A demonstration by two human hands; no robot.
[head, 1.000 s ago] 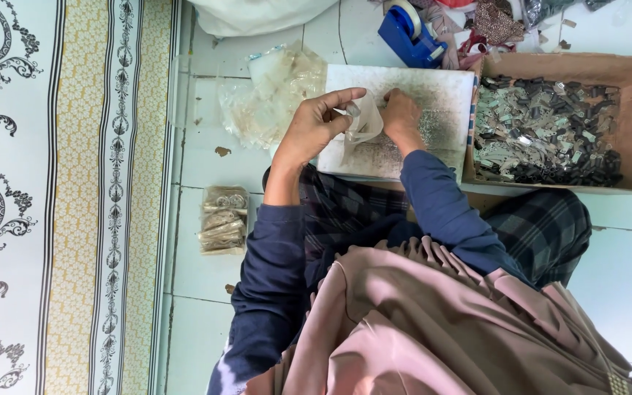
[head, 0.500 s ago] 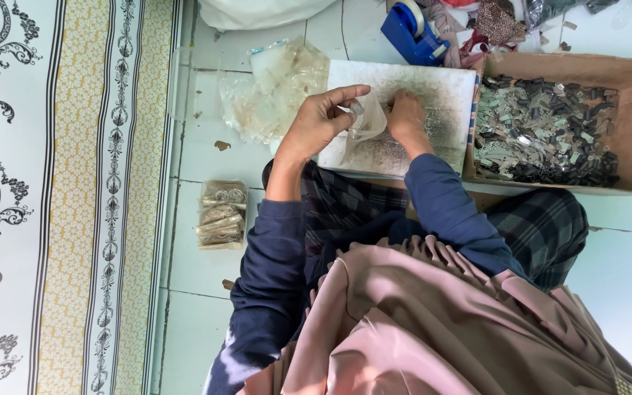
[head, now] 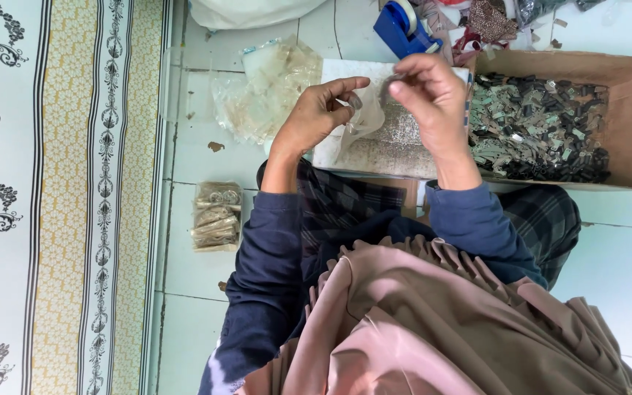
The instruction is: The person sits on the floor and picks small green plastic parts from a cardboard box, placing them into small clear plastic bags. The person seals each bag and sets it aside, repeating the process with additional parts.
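My left hand (head: pixel 321 115) pinches the mouth of a small clear plastic bag (head: pixel 363 121) that hangs over a white board (head: pixel 374 150) strewn with tiny metal pieces. My right hand (head: pixel 428 95) is raised just right of the bag, its fingertips closed on a small bunch of the little metal pieces (head: pixel 390 82) at the bag's opening. Both hands hover above the board, close together.
A cardboard box (head: pixel 627 124) full of small grey metal parts sits to the right. A heap of empty clear bags (head: pixel 268 91) lies left of the board, a stack of filled packets (head: pixel 216 216) on the tiled floor, a blue tape dispenser (head: pixel 404 28) behind, a patterned mat (head: pixel 60 197) far left.
My right hand has lifted off the board with a pinch of pieces and come up to the bag's mouth. My left hand has raised the bag.
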